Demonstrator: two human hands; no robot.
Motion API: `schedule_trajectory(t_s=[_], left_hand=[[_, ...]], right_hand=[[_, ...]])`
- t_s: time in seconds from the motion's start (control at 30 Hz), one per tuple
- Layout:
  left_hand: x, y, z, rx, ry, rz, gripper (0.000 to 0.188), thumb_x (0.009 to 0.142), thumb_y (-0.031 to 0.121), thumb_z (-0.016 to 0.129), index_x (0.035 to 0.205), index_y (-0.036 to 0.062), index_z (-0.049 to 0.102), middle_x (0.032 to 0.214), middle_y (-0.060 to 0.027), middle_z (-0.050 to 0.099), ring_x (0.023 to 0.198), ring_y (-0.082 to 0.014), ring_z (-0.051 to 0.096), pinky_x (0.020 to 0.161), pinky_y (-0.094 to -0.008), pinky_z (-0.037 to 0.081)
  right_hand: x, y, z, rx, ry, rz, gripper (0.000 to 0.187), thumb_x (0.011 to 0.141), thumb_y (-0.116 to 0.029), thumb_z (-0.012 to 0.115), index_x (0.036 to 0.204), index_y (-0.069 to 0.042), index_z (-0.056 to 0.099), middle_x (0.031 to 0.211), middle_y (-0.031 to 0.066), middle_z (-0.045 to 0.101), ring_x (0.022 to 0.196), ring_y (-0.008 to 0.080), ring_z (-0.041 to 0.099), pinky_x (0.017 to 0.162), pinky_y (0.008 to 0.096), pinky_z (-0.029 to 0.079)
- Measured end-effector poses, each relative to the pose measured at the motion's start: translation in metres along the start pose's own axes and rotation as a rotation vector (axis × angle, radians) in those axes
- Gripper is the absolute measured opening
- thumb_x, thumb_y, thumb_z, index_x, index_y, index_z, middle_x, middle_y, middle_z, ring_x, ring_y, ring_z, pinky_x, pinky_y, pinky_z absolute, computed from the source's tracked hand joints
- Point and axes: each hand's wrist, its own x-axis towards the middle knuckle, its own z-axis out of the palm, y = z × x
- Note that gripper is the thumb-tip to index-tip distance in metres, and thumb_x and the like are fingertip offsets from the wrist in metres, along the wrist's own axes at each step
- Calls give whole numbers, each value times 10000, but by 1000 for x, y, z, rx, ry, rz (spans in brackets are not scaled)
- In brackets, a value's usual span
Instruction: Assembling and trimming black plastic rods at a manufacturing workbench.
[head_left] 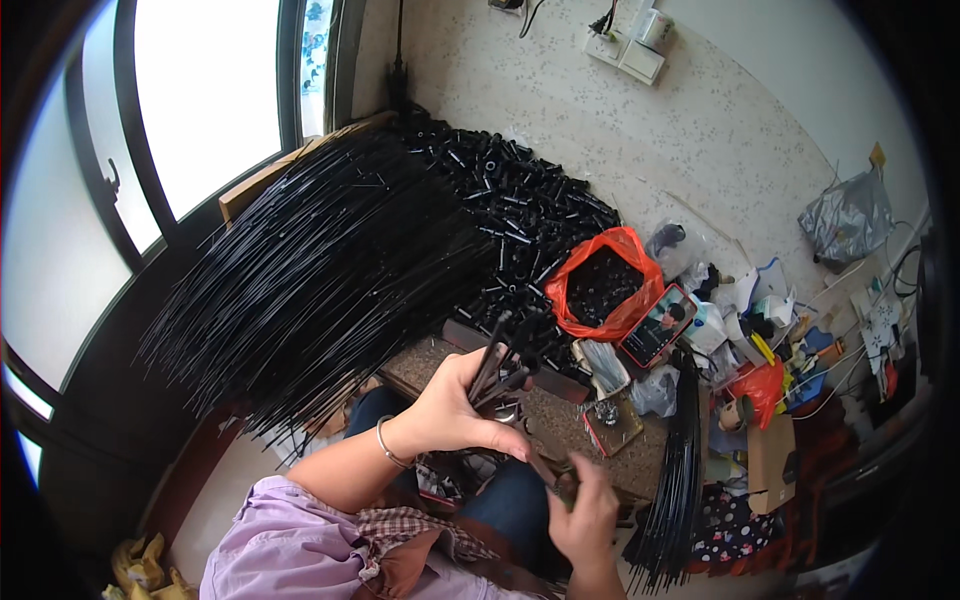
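Note:
My left hand [462, 408] is closed around several slim black plastic pieces [490, 374], whose upper ends stick up past the fingers. Its thumb stretches right and meets the end of a narrow brownish tool [543, 468]. Lower right, my right hand [586, 512] grips that tool; its kind I cannot make out. Just beyond my hands is a worn speckled bench top [560, 425]. A large heap of short black tubes [530, 200] is piled behind them. Left of it lies a thick bundle of long thin black rods [310, 250].
An orange-red plastic bag [625, 240] holds small dark parts. Beside it a phone [658, 326] leans upright, its screen lit. A shallow tray [612, 425] with small metal bits sits on the bench. More black rods [678, 480] hang over its right edge. Clutter and a cardboard box [773, 462] stand farther right.

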Motion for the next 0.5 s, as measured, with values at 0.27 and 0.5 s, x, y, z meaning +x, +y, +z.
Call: schedule_trajectory(t_s=[0.27,0.5], left_hand=[[1,-4,10,112,-73,-82,432,566,220,858,803,52,537,632,64,495,588,-7,425,516,-172,351],[2,-26,14,108,-26,-95,355,608,177,830,780,42,550,664,62,501,606,-6,428,528,-165,357]], right_hand=[[-25,-8,10,1374,-640,635,444,904,-91,469,1290,75,325,1025,161,583,824,206,600,756,308,461],[-29,7,13,1562,-679,705,448,907,-120,475,1300,33,320,836,122,578,644,160,560,627,268,458]])
